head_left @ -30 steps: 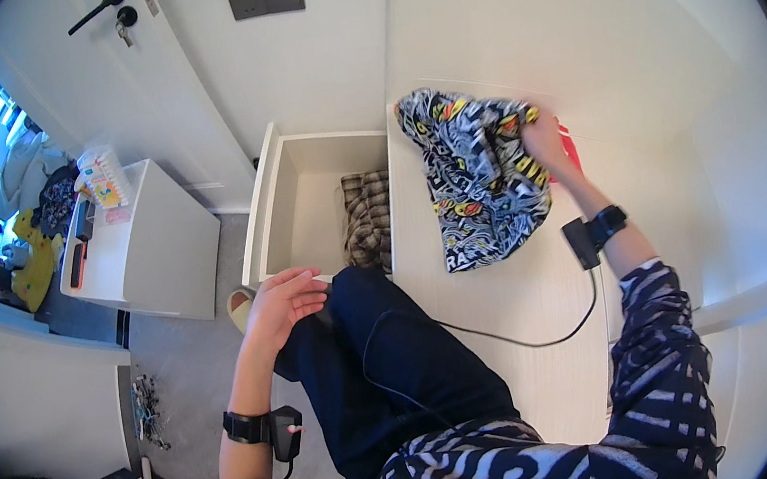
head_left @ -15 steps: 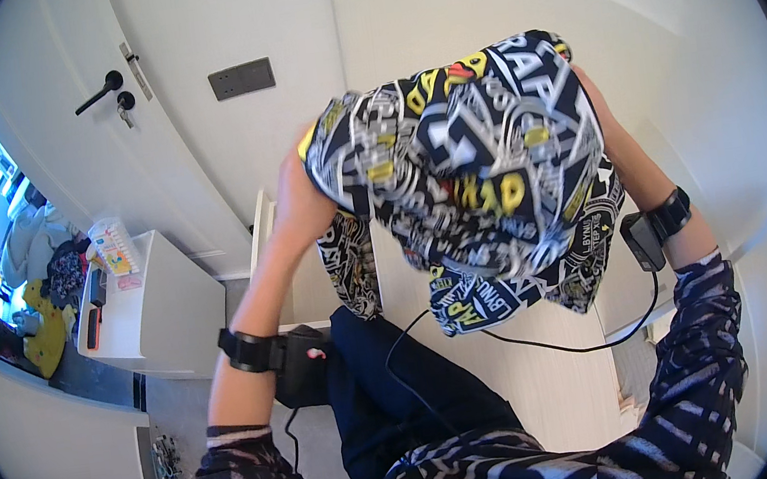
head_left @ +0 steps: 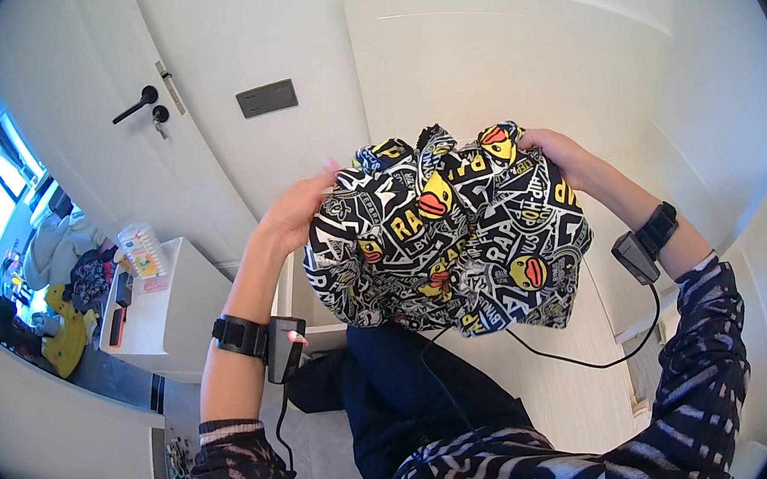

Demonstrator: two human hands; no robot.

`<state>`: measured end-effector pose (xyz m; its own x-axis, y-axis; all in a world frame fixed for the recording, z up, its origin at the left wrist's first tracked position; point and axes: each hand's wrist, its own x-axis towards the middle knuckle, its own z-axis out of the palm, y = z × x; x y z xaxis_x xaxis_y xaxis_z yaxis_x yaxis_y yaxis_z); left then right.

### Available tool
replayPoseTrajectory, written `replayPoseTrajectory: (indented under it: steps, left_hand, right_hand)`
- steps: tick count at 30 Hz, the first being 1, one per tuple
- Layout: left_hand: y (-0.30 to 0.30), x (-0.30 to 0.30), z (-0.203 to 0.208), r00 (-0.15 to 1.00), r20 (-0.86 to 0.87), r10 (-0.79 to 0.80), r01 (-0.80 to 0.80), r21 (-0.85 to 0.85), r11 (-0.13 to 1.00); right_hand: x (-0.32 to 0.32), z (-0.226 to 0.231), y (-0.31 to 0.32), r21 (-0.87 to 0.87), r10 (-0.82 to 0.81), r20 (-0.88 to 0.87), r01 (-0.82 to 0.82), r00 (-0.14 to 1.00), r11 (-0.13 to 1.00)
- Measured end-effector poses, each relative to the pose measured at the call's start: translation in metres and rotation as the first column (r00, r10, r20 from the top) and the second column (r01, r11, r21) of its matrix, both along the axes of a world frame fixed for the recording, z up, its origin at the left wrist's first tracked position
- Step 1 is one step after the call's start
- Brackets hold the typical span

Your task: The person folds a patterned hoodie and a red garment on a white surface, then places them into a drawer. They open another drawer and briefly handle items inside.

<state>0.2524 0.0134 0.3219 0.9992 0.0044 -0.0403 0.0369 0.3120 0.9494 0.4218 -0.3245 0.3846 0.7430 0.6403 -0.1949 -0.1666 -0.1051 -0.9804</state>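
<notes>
A black garment [head_left: 447, 251] printed all over with white and yellow lettering and yellow duck faces hangs bunched before me. Its exact kind is unclear among the folds. My left hand [head_left: 303, 209] grips its upper left edge, with the fingertips partly behind the cloth. At the upper right corner, my right hand [head_left: 560, 156] is closed on the same cloth, some fingers hidden. The lower hem hangs over my dark trousers [head_left: 420, 379] and a pale wooden surface [head_left: 564, 380].
Black straps with boxes [head_left: 284, 347] sit on both forearms, and a black cable [head_left: 562, 363] loops below the garment. An open drawer [head_left: 300, 298] is at left. Farther left stand a white cabinet [head_left: 175, 294] and a door [head_left: 90, 113]; a pale panel [head_left: 495, 53] stands behind.
The garment has come down and spread out, its duck faces now showing toward me. Both my hands have lowered while keeping their grip. The view has shifted slightly.
</notes>
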Motion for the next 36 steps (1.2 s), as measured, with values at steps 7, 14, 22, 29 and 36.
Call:
replayPoseTrajectory:
  steps: [7,14,22,29,36]
  left_hand:
    - [-0.02,-0.014,0.059,0.945,0.315,0.087,-0.172,0.255,0.952]
    - [-0.016,-0.043,0.125,0.841,0.53,0.105,-0.524,0.751,0.403]
    - [-0.009,-0.074,0.14,0.821,0.554,0.133,-0.567,0.767,0.301]
    - [-0.004,-0.066,0.124,0.556,0.798,-0.231,-0.802,0.443,-0.4]
    - [0.018,-0.035,0.122,0.52,0.74,-0.426,-0.839,0.351,-0.415]
  right_hand:
    - [-0.007,0.031,0.021,-0.236,0.265,0.465,-0.169,0.845,0.957]
    - [0.006,0.079,0.025,-0.275,0.228,0.878,0.053,0.42,0.96]
    - [-0.012,0.084,0.042,-0.149,0.144,0.989,0.208,0.042,0.967]
    - [-0.035,0.073,0.047,0.165,-0.055,0.941,0.312,-0.333,0.936]
    - [-0.031,0.057,0.044,0.168,-0.096,0.903,0.139,-0.418,0.976]
